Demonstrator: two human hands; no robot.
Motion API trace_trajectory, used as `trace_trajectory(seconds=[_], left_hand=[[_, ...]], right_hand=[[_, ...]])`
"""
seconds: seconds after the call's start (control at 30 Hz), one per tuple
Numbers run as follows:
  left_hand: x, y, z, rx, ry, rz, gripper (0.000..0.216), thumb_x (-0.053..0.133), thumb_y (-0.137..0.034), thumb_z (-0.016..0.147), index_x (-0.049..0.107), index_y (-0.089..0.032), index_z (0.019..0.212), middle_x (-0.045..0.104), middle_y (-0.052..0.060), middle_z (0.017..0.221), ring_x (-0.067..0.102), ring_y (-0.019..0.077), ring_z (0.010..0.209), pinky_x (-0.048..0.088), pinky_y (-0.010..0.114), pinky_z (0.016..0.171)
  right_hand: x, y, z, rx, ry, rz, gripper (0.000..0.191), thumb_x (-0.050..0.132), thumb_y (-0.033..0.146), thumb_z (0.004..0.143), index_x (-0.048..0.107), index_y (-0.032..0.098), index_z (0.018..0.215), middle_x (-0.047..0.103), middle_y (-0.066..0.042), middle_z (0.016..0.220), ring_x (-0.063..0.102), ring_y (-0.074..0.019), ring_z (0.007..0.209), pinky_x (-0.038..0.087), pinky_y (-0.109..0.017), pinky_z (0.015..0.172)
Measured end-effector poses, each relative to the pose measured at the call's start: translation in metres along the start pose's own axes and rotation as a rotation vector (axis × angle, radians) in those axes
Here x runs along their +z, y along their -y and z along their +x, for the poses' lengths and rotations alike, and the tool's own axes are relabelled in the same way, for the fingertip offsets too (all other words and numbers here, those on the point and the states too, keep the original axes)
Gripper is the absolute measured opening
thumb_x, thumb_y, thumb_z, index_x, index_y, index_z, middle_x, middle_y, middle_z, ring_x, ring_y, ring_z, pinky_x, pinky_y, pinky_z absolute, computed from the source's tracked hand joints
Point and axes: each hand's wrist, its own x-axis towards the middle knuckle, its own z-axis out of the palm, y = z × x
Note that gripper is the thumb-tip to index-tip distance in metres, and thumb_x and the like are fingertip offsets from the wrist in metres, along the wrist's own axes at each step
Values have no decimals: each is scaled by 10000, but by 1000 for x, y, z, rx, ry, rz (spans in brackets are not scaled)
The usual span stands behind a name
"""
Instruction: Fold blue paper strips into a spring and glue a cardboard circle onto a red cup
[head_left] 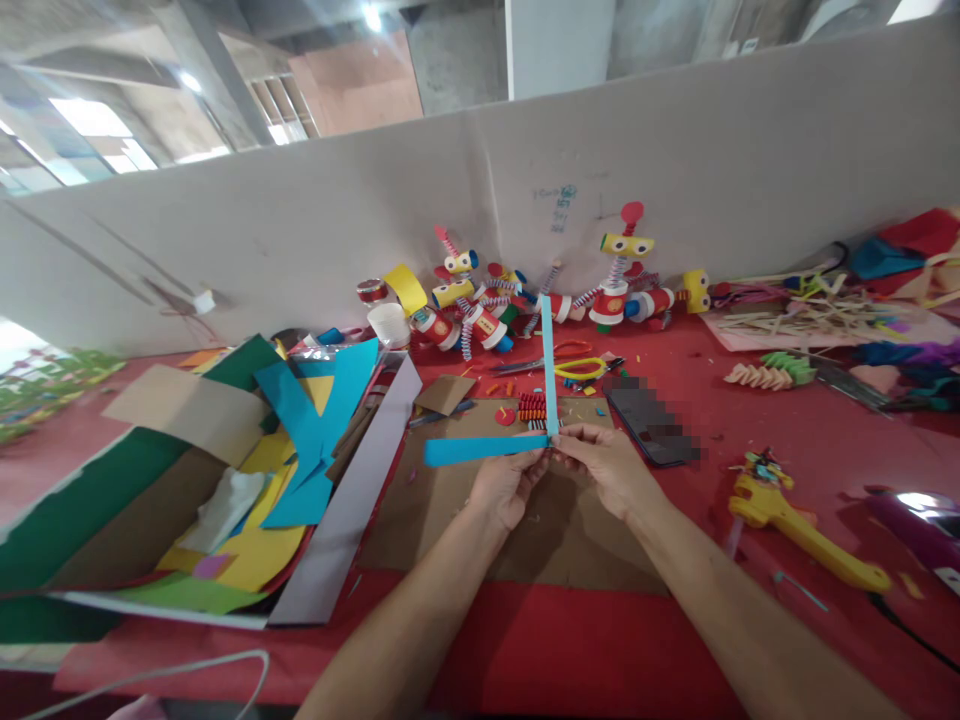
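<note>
Two paper strips meet at a right angle between my hands. The darker blue strip (480,451) points left, and the light blue strip (549,365) points away from me. My left hand (510,485) pinches the darker strip near the corner where they join. At that same corner, the fingers of my right hand (596,455) close on the light blue strip. Both hands are just above a brown cardboard sheet (427,520). Beyond the corner lie red folded paper springs (532,405) and a small red paper disc (505,415).
Scissors with yellow handles (581,368) lie beyond the cardboard. A black phone (649,425) and a yellow glue gun (802,530) are to the right. On the left stands a box (360,510) of coloured paper. Several paper robot figures (613,300) line the partition (337,220).
</note>
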Motion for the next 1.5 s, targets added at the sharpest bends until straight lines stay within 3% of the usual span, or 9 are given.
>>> trace_trajectory(seconds=[0.27, 0.5, 0.7, 0.9, 1.27, 1.5], left_hand=[[-4, -3, 0, 78, 88, 159, 238, 806, -211, 545, 696, -130, 739, 677, 38, 691, 607, 100, 631, 470, 221, 660], [-3, -7, -1, 145, 115, 199, 275, 796, -238, 555, 694, -120, 782, 681, 49, 736, 606, 113, 657, 455, 239, 693], [0, -6, -3, 211, 46, 164, 252, 793, -237, 557, 691, -131, 762, 673, 27, 719, 589, 89, 639, 442, 217, 675], [4, -4, -7, 186, 109, 95, 210, 774, -213, 579, 693, -142, 759, 698, 38, 775, 629, 115, 686, 467, 247, 735], [3, -3, -7, 110, 69, 39, 154, 753, -209, 609, 680, -139, 725, 677, 20, 685, 622, 96, 642, 497, 223, 715], [2, -2, -6, 146, 60, 42, 152, 753, -199, 600, 678, -141, 719, 673, 8, 717, 607, 73, 651, 479, 186, 703]], right_hand=[[0, -3, -2, -67, -23, -43, 219, 770, 313, 518, 671, 177, 658, 626, -3, 590, 519, -137, 557, 397, -302, 586], [-1, -5, -4, -119, -24, -81, 208, 735, 324, 597, 707, 187, 750, 688, -34, 738, 586, -178, 692, 453, -342, 697], [2, -2, -6, -240, 120, -163, 195, 711, 321, 667, 727, 212, 829, 714, -35, 835, 623, -225, 872, 453, -395, 850], [3, -2, -5, -167, -15, -131, 239, 707, 390, 670, 728, 177, 778, 695, -47, 731, 611, -188, 708, 483, -333, 697], [2, -4, -2, -148, -18, -61, 221, 752, 358, 613, 712, 170, 722, 671, -36, 688, 579, -155, 638, 467, -302, 643], [0, -5, 0, -138, 0, -49, 206, 741, 341, 631, 696, 159, 718, 658, -22, 673, 554, -130, 618, 441, -283, 643]])
